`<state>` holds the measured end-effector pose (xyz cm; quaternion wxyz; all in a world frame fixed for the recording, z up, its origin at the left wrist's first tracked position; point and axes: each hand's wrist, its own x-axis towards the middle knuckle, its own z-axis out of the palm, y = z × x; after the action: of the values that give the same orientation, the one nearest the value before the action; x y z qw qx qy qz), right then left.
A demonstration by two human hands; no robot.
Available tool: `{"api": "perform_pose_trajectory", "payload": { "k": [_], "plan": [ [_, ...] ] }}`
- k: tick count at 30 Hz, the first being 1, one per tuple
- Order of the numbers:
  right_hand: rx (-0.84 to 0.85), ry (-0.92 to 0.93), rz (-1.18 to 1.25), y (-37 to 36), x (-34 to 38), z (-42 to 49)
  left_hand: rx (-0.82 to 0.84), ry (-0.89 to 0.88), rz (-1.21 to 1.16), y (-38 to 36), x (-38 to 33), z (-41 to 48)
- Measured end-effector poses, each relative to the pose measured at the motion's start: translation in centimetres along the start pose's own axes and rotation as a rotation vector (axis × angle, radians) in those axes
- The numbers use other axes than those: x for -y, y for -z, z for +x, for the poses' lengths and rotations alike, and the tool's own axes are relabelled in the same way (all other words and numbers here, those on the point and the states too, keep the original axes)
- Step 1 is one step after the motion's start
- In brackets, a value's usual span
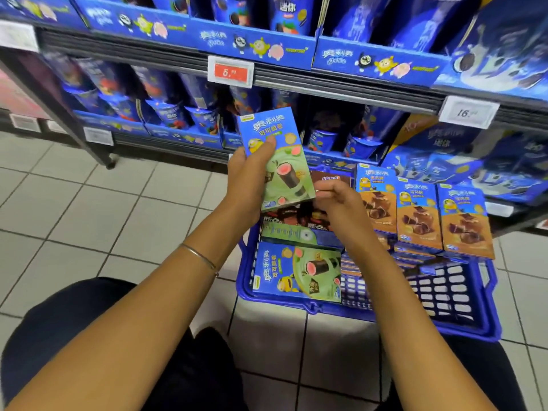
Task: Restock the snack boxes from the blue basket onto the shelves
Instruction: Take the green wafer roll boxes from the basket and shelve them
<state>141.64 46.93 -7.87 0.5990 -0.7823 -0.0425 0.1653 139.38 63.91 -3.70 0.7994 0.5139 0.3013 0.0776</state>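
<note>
Your left hand (249, 179) holds a green box (278, 161) up in the air, in front of the shelves (326, 94) and above the far left side of the blue basket (444, 321). Your thumb lies across the front of the box and your fingers (237, 161) curl round its left edge, so the hand is closed round it. The box stands tall and leans a little to the left. Your right hand (335, 203) is just beside it, with bent fingers whose tips sit at the lower right corner of the box (you cannot tell if they pinch it or only touch it). The basket sits on the tiled floor (89, 203), close to the bottom shelf. Inside it, at the near left, a second green box (296, 274) lies flat with its picture up. Behind that are more boxes lying down, some green and some dark. On the right, three orange boxes (416, 215) stand up side by side, touching one another. The shelves are full of blue snack packs, and a red price tag (229, 73) hangs on the rail above the box you hold. A thin bracelet (198, 256) is on your left wrist.
</note>
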Motion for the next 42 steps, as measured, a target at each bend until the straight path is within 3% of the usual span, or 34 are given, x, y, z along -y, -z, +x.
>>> {"api": "perform_pose_trajectory", "payload": {
  "k": [4,8,10,13,26,34,38,42],
  "plan": [
    [0.157,-0.021,-0.188,-0.2,-2.1,-0.8,0.029,-0.042,-0.001,-0.5,-0.4,0.5],
    [0.315,0.082,-0.598,-0.2,-2.9,-1.6,0.045,-0.028,-0.004,-0.9,-1.2,0.4],
    [0.317,0.11,-0.744,-0.5,-2.9,-1.8,0.026,-0.007,-0.019,-1.1,-1.5,0.2],
    [0.282,0.131,-0.755,-0.7,-3.0,-1.9,-0.001,0.01,-0.046,-1.3,-1.9,0.2],
    [0.209,0.186,-0.14,2.9,-1.8,-2.0,-0.028,0.024,-0.056,-0.9,-3.9,0.2],
    [-0.147,0.029,0.188,4.9,-0.6,-1.6,0.014,-0.023,-0.055,-0.6,-4.1,0.3],
    [-0.229,-0.072,0.348,5.5,0.5,-1.4,-0.001,-0.032,0.001,-0.6,-4.1,0.4],
    [-0.216,-0.052,0.504,5.8,2.8,-1.4,-0.018,-0.032,0.082,-1.0,-3.5,0.8]
  ]
}}
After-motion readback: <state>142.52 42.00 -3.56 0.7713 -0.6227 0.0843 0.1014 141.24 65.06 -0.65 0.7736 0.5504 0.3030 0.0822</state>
